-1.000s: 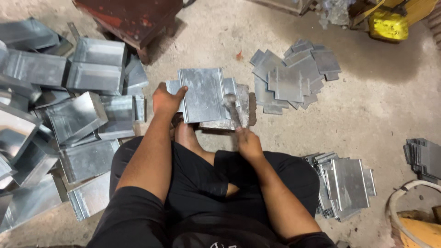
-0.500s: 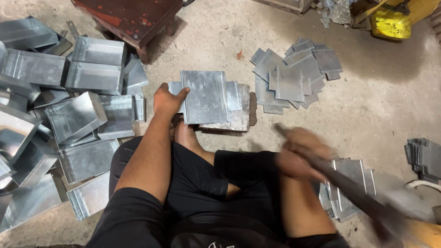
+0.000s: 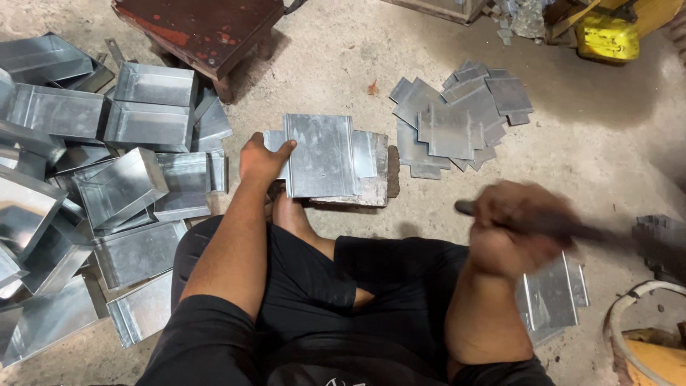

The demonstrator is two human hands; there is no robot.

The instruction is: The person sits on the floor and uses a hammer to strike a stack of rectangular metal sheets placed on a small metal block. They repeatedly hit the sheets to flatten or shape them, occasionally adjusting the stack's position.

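I sit cross-legged on the concrete floor. My left hand (image 3: 261, 160) presses on the left edge of a cross-shaped galvanised metal sheet (image 3: 321, 154), which lies on a flat block (image 3: 375, 187) in front of my foot. My right hand (image 3: 516, 229) is raised out to the right, closed around the handle of a dark tool (image 3: 572, 230), probably a hammer; the tool is blurred and its head is hard to make out.
Several folded metal trays (image 3: 118, 186) are heaped at the left. A pile of flat cut sheets (image 3: 457, 118) lies at the upper right, and more sheets (image 3: 554, 297) by my right knee. A rusty red stand (image 3: 204, 25) is at the top, a yellow object (image 3: 607, 36) top right.
My right hand has swung the tool away from the sheet, out to the right and upward. My left hand stays on the sheet.
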